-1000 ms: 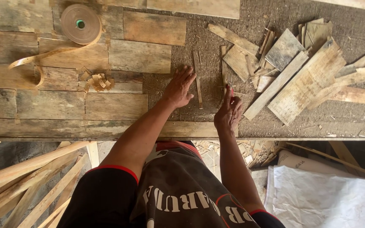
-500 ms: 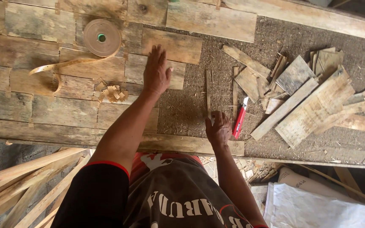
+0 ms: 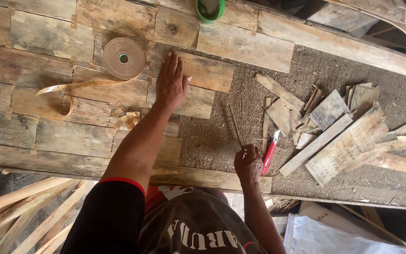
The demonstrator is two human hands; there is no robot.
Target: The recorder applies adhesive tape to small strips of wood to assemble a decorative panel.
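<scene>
My left hand [image 3: 171, 82] lies flat, fingers together, on a patchwork of weathered wooden planks [image 3: 48, 70], pressing a short plank [image 3: 207, 73] at the patchwork's right edge. A tan roll of edging strip [image 3: 124, 58] sits just left of it, with a loose curl of strip [image 3: 66, 91] trailing away. My right hand [image 3: 248, 164] is curled shut near the front edge of the board. Its fingers meet the near end of a thin stick [image 3: 235, 124]; I cannot tell whether it grips it. A red and white utility knife [image 3: 269, 153] lies just right of that hand.
Several loose wood offcuts [image 3: 334, 136] are heaped on the rough chipboard [image 3: 212, 141] at the right. Small strip scraps [image 3: 128, 120] lie by my left forearm. A green cup [image 3: 210, 9] stands at the back. Long slats [image 3: 19, 211] lean below left; a white sack [image 3: 334, 235] lies below right.
My left hand has reached forward and left from the bare chipboard onto the planks beside the roll. My right hand has drawn back toward the front edge, uncovering the knife.
</scene>
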